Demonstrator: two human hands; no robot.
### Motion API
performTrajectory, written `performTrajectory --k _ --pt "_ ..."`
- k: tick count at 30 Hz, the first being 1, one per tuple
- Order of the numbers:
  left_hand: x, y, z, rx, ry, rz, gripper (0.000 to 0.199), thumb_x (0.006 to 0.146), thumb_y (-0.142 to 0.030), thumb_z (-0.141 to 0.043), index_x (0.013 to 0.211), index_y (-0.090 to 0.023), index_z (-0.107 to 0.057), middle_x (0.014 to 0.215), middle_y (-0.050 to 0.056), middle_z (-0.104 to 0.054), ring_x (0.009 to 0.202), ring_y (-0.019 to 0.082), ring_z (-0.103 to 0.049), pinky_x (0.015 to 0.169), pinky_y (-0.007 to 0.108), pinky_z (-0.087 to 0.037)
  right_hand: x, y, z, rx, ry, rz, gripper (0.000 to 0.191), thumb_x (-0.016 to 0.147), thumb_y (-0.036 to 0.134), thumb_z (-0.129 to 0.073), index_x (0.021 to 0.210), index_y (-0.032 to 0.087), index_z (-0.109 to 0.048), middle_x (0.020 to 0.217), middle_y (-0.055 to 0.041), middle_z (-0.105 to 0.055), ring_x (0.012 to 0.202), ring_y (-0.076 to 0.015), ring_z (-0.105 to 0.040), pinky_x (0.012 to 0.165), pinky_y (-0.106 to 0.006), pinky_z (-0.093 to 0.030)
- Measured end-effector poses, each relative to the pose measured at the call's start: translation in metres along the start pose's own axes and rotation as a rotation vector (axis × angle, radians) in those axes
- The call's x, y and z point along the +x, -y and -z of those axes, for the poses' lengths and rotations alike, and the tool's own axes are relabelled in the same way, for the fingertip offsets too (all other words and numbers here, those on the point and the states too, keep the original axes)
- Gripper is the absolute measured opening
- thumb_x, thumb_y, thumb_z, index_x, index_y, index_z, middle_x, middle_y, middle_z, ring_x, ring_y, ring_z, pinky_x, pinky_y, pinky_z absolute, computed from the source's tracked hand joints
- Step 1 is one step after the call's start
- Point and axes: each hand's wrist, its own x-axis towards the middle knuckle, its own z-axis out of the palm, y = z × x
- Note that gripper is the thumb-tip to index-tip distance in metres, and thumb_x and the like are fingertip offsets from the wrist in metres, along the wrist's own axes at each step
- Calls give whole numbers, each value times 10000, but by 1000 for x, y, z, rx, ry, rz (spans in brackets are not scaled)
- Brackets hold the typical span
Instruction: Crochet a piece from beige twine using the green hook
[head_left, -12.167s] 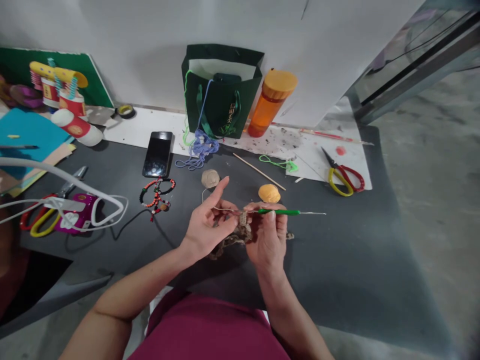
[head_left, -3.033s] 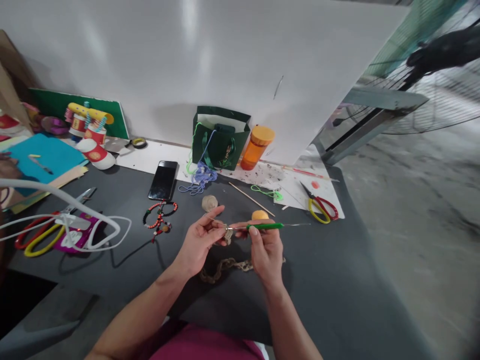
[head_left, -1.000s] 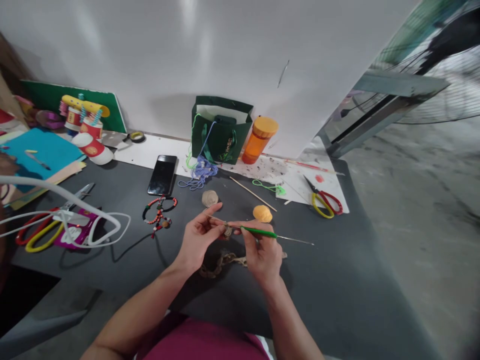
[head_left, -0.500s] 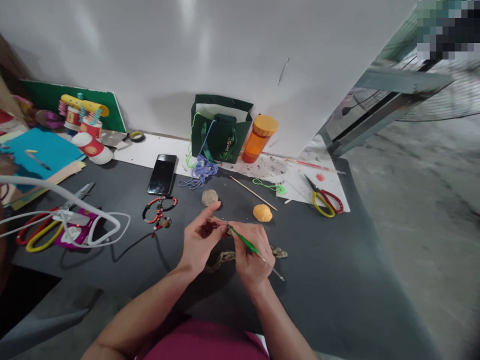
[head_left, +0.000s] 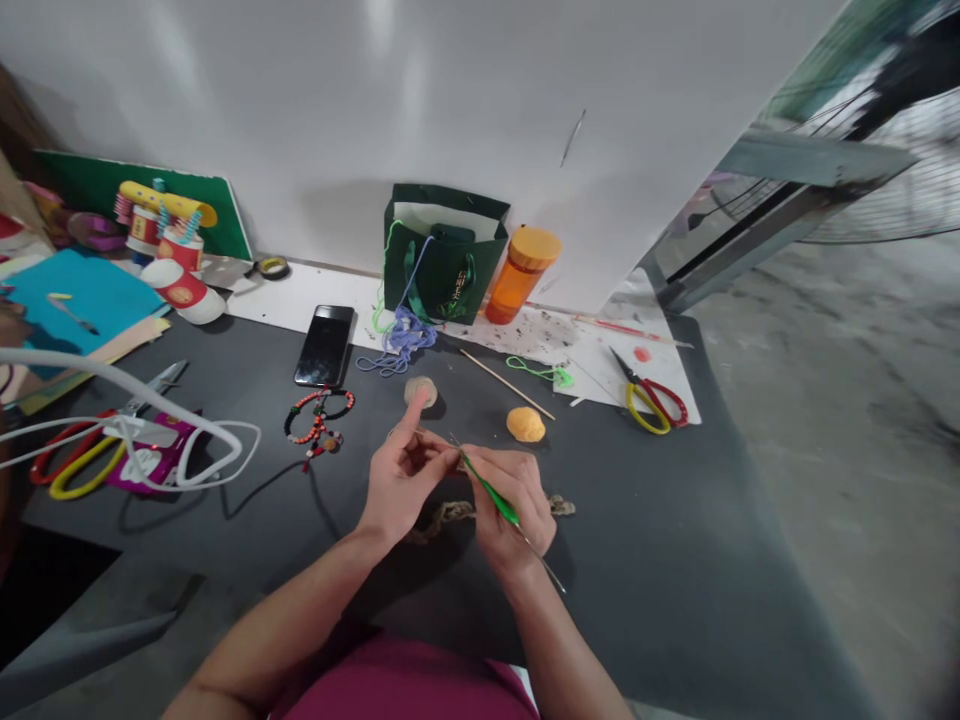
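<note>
My right hand [head_left: 514, 505] is closed around a green-handled crochet hook [head_left: 491, 492], whose metal ends stick out up-left and down-right. My left hand [head_left: 405, 480] pinches the end of a brown crocheted strip [head_left: 452, 512] close to the hook's tip, its index finger raised. The strip trails under both hands on the dark table and comes out right of my right hand. Just beyond the raised finger sits a small beige yarn ball [head_left: 425, 390]. An orange-yellow ball [head_left: 526, 425] lies beyond my right hand.
Beaded bracelets [head_left: 319, 418], a black phone [head_left: 325, 345] and purple yarn [head_left: 405, 338] lie beyond my left hand. A green bag [head_left: 442, 270] and orange jar [head_left: 521, 277] stand at the back. Scissors [head_left: 652, 400] lie right; white cables [head_left: 225, 440] and more scissors [head_left: 82, 465] lie left.
My right hand has shifted slightly right, and the hook has tilted more steeply. The raised left index finger now points further up, in front of the beige yarn ball.
</note>
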Motion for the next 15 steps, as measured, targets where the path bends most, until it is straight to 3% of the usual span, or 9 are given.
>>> performTrajectory --k 5,8,12,15 --pt "3 4 3 -157 72 61 896 688 -240 -906 1504 -259 -536 735 -54 -635 677 85 -579 701 219 -493 -3 1 1 35 3 -42 328 898 91 -685 1139 310 -723 980 -44 -836 813 -218 -792 678 -379 -631" --pt "4 1 3 -265 135 165 872 690 -214 -902 1488 -257 -553 730 -61 -626 674 76 -565 687 206 -475 -5 2 -1 117 -24 -128 294 884 92 -707 1076 311 -748 980 -41 -832 804 -212 -783 675 -379 -634" --pt "4 -3 4 -373 182 333 976 680 -188 -909 1547 -250 -465 734 -73 -631 650 67 -570 689 209 -478 -8 5 -5 295 -68 -327 216 899 96 -685 996 275 -757 924 -42 -831 795 -210 -784 681 -370 -639" --pt "5 -3 6 -403 179 398 1073 672 -176 -915 1595 -249 -372 752 -79 -635 654 69 -594 696 209 -489 -11 5 -5 268 -108 -400 132 931 163 -661 965 252 -752 851 -43 -825 770 -219 -791 731 -393 -652"
